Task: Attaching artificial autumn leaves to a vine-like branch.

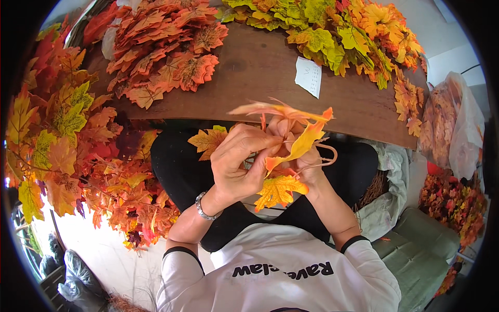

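Sprig [299, 147] is sitting between both hands, just off the table's [249, 67] near edge, on the person's side. The left hand [236, 161] is reaching it from the left, thumb and forefinger pinching its middle; the right hand [311, 160] is curling round it from the right, fingers closing on it, though a yellow leaf [306, 139] is partly hiding that grip. Neither hand is being clearly nearer: their fingertips are meeting at the sprig's middle. An upper leaf [270, 109] is running roughly along the table's near edge, the yellow leaf is slanting up rightward toward the table, and a lower leaf [280, 192] is hanging on the side away from the table. A stem loop [335, 153] is bowing out beside the right hand.
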Demonstrator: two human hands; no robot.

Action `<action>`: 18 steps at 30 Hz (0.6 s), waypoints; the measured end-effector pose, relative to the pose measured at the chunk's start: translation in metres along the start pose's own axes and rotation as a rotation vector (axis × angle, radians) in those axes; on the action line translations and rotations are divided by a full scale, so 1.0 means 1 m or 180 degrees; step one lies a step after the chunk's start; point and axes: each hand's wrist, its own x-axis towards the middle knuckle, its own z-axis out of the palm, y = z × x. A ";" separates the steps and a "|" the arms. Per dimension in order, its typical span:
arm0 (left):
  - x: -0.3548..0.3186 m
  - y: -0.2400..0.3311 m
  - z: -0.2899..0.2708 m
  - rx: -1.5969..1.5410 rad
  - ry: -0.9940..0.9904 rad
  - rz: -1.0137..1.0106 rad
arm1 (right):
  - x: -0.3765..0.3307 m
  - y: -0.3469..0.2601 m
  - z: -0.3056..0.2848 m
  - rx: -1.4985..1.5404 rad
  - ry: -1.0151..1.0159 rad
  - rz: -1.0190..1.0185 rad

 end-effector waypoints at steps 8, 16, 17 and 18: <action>0.002 0.002 0.002 0.0308 -0.0094 0.0535 | 0.005 0.004 -0.004 -0.0076 -0.0302 -0.0298; 0.000 0.005 0.003 -0.0172 -0.0066 -0.0386 | 0.009 -0.007 -0.023 -0.0760 -0.0598 -0.0352; 0.001 0.004 0.003 -0.0237 -0.0136 -0.0573 | 0.009 -0.007 -0.022 -0.0716 -0.0456 -0.0393; 0.003 0.003 0.000 -0.0280 -0.0199 -0.0764 | 0.009 -0.005 -0.020 -0.0658 -0.0328 -0.0421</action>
